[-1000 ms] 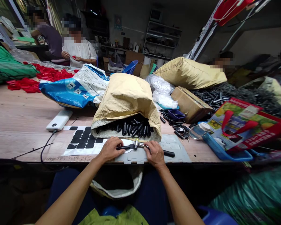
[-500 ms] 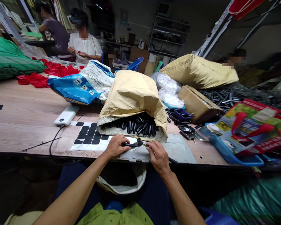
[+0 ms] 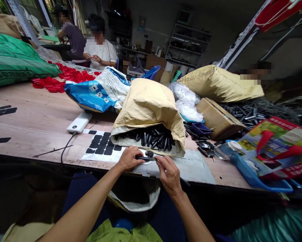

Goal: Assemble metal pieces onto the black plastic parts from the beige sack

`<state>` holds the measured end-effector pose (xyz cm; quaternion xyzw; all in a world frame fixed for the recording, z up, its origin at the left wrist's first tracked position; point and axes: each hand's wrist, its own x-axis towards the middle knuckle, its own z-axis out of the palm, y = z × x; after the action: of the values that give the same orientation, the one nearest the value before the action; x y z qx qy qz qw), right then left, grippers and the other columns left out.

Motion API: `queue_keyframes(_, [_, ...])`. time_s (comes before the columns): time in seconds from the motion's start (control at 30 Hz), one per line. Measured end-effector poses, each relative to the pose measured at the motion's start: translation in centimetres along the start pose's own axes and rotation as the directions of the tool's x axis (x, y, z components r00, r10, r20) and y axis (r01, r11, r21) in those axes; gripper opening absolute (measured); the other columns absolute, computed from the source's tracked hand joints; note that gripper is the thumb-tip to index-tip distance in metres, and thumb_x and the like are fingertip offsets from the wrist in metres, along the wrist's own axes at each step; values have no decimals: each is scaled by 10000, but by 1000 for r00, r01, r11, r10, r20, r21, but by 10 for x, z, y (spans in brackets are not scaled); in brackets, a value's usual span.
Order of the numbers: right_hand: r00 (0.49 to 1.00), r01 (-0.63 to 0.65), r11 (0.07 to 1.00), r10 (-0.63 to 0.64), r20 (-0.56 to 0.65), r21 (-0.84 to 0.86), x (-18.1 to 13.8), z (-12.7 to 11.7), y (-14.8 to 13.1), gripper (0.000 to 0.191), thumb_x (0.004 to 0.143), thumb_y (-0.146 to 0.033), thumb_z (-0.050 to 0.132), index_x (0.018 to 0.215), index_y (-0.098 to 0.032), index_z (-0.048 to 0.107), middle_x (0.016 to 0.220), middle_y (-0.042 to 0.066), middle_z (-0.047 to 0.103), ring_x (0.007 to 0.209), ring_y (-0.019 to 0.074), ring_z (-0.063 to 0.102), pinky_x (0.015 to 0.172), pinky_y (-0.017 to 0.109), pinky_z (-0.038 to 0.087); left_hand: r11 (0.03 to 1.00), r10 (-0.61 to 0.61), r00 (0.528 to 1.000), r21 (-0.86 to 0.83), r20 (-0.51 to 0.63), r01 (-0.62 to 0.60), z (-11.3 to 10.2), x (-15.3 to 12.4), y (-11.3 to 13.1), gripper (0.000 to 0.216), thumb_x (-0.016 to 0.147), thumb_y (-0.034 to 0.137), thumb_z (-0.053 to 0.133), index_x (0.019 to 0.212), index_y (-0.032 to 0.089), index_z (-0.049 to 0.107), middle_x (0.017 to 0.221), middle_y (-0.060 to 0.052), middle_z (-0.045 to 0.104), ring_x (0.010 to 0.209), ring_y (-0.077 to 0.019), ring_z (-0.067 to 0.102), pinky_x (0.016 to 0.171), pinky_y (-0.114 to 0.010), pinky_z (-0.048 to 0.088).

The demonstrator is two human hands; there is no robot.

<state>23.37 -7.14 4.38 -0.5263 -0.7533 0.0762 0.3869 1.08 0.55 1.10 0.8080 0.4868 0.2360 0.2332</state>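
Observation:
Near the table's front edge, my left hand (image 3: 130, 158) is closed on a slim black part (image 3: 143, 158) that lies almost level. My right hand (image 3: 169, 173) pinches a thin tool with a dark round head (image 3: 149, 154); its exact kind is unclear. The round head is close above the black part, and I cannot tell whether they touch. Just beyond my hands, a tan woven sack (image 3: 148, 101) lies with its mouth towards me, full of several glossy black parts (image 3: 156, 139). To the left is a white sheet (image 3: 86, 156) with black rounded stickers (image 3: 100, 144).
A white power bank (image 3: 79, 122) with a black cable lies left. Behind are a blue-white sack (image 3: 97, 90) and red pieces (image 3: 52, 84). On the right stand a cardboard box (image 3: 217, 117), a jar (image 3: 227, 149) and a colourful bag (image 3: 282, 144). An open sack (image 3: 134, 201) hangs below the edge.
The view has shifted, so the table sits further right and slightly lower. The tool's round head has tipped lower towards the black part. Both hands keep their hold.

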Motion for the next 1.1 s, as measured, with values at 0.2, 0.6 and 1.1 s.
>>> queue_keyframes(0.2, [994, 30, 999, -25, 103, -44, 5, 5, 10, 264, 1025, -253, 488, 1185, -280, 696, 993, 53, 687, 962, 203, 643, 856, 310, 516, 1000, -19, 1000, -5, -9, 19, 1, 0, 0, 228, 761, 409, 806, 921, 256, 752, 916, -15, 696, 954, -231, 559, 848, -344, 387])
queue_keyframes(0.6, [993, 100, 969, -82, 85, -228, 7, -4, 84, 182, 966, -246, 558, 1072, -245, 707, 944, 48, 656, 888, 220, 580, 821, 350, 463, 995, -43, 999, -96, -11, 42, -5, -1, -1, 203, 680, 245, 779, 838, 221, 654, 910, -8, 689, 942, -228, 572, 833, -334, 418])
queue_keyframes(1.1, [994, 37, 963, -9, 106, -265, 5, -3, 77, 199, 929, -236, 594, 1091, -248, 710, 967, 47, 643, 922, 225, 549, 834, 346, 438, 996, 48, 930, -88, 364, -17, 8, -102, 36, 287, 969, 464, 510, 1103, 270, 674, 952, -44, 732, 913, -222, 672, 851, -334, 473])
